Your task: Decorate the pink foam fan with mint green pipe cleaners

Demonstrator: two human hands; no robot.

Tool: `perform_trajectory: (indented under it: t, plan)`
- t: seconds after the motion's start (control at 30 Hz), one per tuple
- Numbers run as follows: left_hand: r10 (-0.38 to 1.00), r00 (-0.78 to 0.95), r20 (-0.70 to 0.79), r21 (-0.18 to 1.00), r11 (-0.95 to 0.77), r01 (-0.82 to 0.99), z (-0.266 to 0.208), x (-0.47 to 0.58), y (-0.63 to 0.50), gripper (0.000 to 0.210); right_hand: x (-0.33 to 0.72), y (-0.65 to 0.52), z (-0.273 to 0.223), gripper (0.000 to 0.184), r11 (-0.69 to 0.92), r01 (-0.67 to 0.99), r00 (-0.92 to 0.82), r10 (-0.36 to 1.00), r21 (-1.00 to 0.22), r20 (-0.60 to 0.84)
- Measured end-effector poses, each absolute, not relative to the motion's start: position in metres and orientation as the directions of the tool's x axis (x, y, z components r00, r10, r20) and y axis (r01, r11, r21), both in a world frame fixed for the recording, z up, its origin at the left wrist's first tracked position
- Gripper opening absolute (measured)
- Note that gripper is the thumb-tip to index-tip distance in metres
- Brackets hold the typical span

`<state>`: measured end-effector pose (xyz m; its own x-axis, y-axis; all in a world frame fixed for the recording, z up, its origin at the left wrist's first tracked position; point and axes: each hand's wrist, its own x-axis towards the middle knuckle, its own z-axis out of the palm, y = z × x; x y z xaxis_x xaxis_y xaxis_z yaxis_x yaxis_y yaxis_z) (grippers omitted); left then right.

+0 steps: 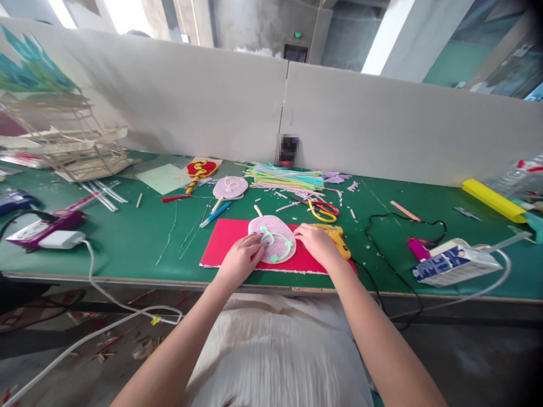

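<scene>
A round lilac fan (280, 225) made of strips lies on a red board (223, 240) at the table's front edge, its short pale handle pointing away from me. A mint-green curl (283, 257) with small star-like shapes decorates its face. My left hand (244, 255) rests at the fan's left side, fingertips closed at the edge and against the green curl. At the opposite edge, my right hand (314, 243) has its thumb and fingers closed on the rim. A yellow glue gun (339, 240) lies just beyond my right wrist, partly hidden by it.
Behind are a second lilac fan (235, 191), a red-and-yellow fan (201, 168), a blue pen (215, 214), scissors (323, 210) and a pile of pastel strips (288, 176). A power strip (42, 232) stands left; a carton (456, 265) and black cable (382, 257) lie right.
</scene>
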<state>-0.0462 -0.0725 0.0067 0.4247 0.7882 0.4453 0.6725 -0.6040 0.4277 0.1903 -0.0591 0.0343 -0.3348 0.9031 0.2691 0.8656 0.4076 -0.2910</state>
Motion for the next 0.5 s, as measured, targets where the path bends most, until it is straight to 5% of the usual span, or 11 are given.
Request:
perform_trajectory:
  t: [0.5]
  plan:
    - [0.787, 0.425, 0.447, 0.423, -0.605, 0.675, 0.0059, -0.0462, -0.0719, 0.033, 0.1906, -0.0594, 0.0337, 0.015, 0.383, 0.875, -0.309, 0.913, -0.296, 0.266]
